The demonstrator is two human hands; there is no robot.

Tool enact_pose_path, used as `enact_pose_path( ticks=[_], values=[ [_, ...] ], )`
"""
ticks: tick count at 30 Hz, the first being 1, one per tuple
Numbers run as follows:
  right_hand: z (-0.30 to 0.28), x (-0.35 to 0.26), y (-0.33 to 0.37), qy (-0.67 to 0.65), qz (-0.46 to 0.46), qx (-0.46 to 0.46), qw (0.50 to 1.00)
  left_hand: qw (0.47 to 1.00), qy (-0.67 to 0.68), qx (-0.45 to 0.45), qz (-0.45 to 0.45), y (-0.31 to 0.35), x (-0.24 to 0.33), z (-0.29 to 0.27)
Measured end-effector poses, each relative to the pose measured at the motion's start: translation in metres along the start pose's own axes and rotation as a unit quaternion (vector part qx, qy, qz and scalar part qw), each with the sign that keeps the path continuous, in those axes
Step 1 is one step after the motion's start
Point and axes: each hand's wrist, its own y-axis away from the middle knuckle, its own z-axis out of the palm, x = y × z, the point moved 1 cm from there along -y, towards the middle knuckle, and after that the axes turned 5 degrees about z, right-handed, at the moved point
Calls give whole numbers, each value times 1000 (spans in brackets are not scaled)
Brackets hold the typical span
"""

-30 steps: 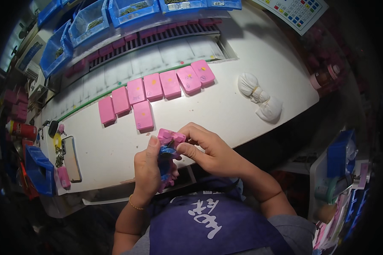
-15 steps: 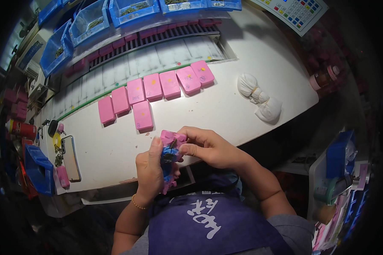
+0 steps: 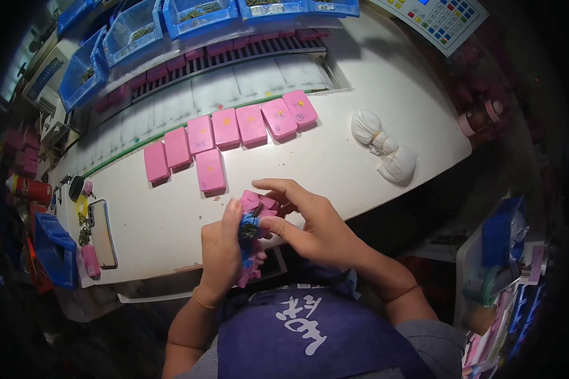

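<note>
A pink rubber mould (image 3: pixel 251 201) with a blue inner part and knobbly edges is bent apart between my hands, above the table's near edge. A small dark green shape (image 3: pixel 249 230) shows against the blue. My left hand (image 3: pixel 222 246) wraps round the mould's left side, thumb up along its top. At the right side, my right hand (image 3: pixel 310 218) has its thumb tip against the mould and its index finger raised off it; its other fingers are partly hidden behind. Beyond my hands lies a single pink block (image 3: pixel 211 172), in front of a row of similar blocks (image 3: pixel 253 125).
A tied white cloth bundle (image 3: pixel 382 146) lies on the right of the white table (image 3: pixel 335 164). At left are a phone (image 3: pixel 102 234) and a blue bin (image 3: pixel 54 249). Several blue bins (image 3: pixel 133 31) line the back. A keypad panel (image 3: pixel 439 22) sits at upper right.
My right index finger has lifted and stretched away from the mould's top, and the right hand has opened a little. My left hand keeps its hold.
</note>
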Motion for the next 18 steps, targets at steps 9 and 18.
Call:
enact_pose_path(
  ticks=[9,18],
  values=[
    [5,39,-10,-313,89,-91,941,992,69,-39,-93,-1,3,-1],
    [-1,29,-12,-309,123,-124,935,994,67,-36,-80,-1,-2,-2]
  ],
)
